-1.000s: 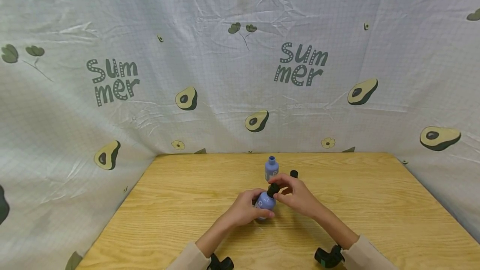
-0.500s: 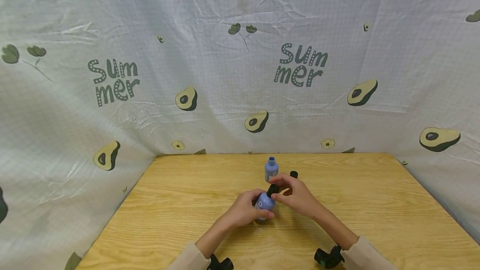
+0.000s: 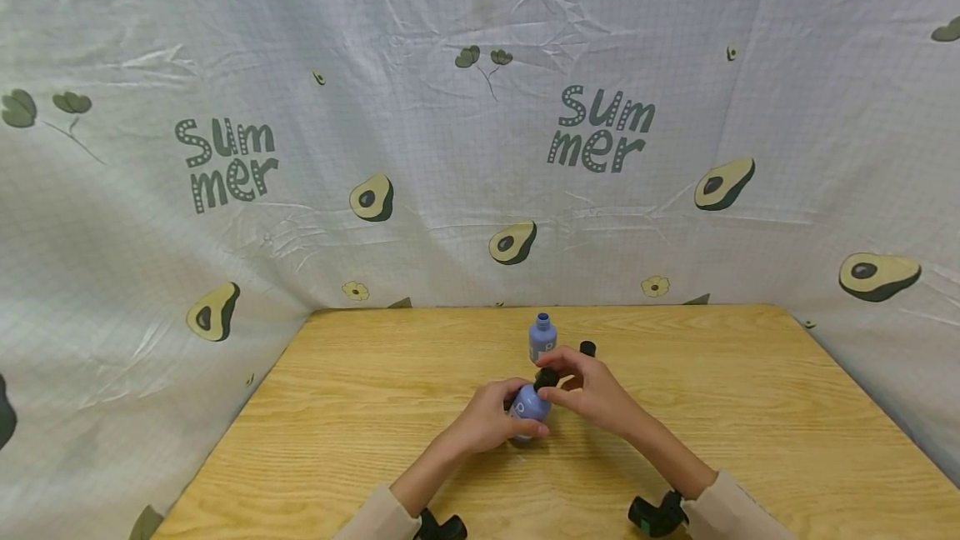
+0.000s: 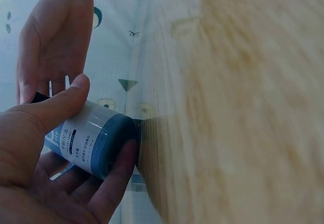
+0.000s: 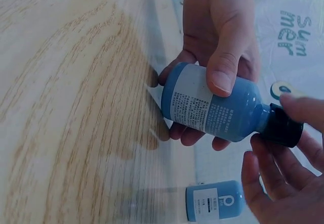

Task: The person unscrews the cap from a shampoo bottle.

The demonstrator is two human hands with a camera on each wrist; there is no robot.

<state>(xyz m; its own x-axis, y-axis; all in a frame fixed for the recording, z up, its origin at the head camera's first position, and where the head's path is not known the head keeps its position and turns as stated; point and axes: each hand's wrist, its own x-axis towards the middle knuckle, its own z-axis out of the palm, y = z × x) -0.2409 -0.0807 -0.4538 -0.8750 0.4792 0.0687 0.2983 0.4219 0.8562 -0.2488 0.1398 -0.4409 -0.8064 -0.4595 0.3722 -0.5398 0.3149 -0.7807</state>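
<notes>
Tilted in my left hand (image 3: 486,422) is a blue-violet bottle (image 3: 531,407) with a white label. The left thumb lies across its side and the fingers support it from below, as the left wrist view shows. My right hand (image 3: 591,390) pinches the black cap (image 5: 283,126), which sits on the neck of this bottle. The thumb (image 5: 302,110) is on one side of the cap and fingers are on the other. A second blue bottle (image 3: 543,337) stands upright behind the hands, its neck uncapped. Beside it is a black cylindrical piece (image 3: 588,348), partly hidden by my right hand.
The wooden table (image 3: 390,373) reaches back to a white curtain (image 3: 435,148) printed with avocados and lettering. Black wrist devices are strapped on both forearms, one at the left wrist (image 3: 442,527) and one at the right wrist (image 3: 658,515).
My right thumb has shifted slightly leftward at the cap, and the cap's angle has changed a little. The left hand and the held bottle stay almost still.
</notes>
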